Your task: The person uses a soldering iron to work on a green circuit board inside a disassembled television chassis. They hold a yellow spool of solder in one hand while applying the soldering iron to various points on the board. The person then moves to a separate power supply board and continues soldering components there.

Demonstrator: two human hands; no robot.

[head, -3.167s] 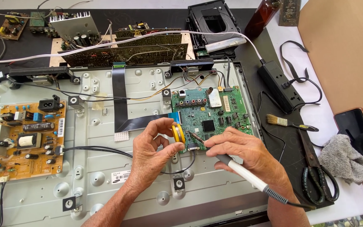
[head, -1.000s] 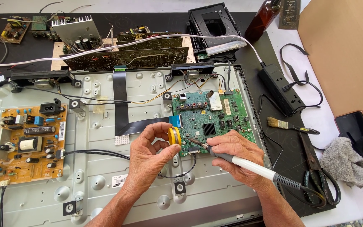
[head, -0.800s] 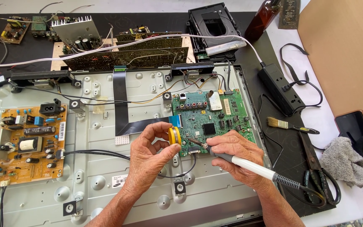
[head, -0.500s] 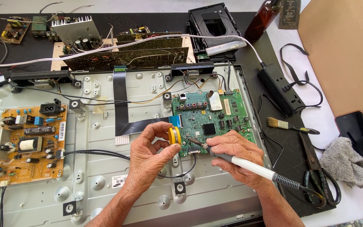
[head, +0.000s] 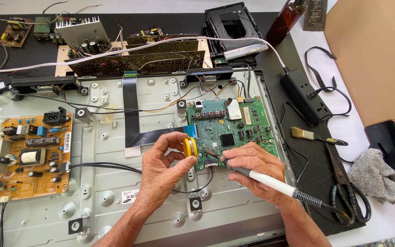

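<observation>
My left hand (head: pixel 163 169) grips a small round yellow tin (head: pixel 189 147), tilted on edge at the lower left corner of the green main circuit board (head: pixel 245 123). My right hand (head: pixel 254 171) holds a white-handled soldering iron (head: pixel 270 181) like a pen. Its metal tip (head: pixel 205 151) touches the yellow tin. Both hands rest over the grey metal back panel (head: pixel 110 183) of an opened flat screen. The iron's black cord (head: pixel 339 210) runs off to the right.
An orange power supply board (head: pixel 30 158) sits at the panel's left, a black flat ribbon cable (head: pixel 131 110) in the middle. Right of the panel lie a power strip (head: pixel 305 96), a small brush (head: pixel 314 136), scissors (head: pixel 346 187), a grey rag (head: pixel 373 176) and a phone (head: pixel 392 148). More circuit boards (head: pixel 138 59) line the back.
Over the last second the hands have barely moved. About three seconds ago the right hand sat slightly higher with the iron's tip near the board; now the tip is at the tin.
</observation>
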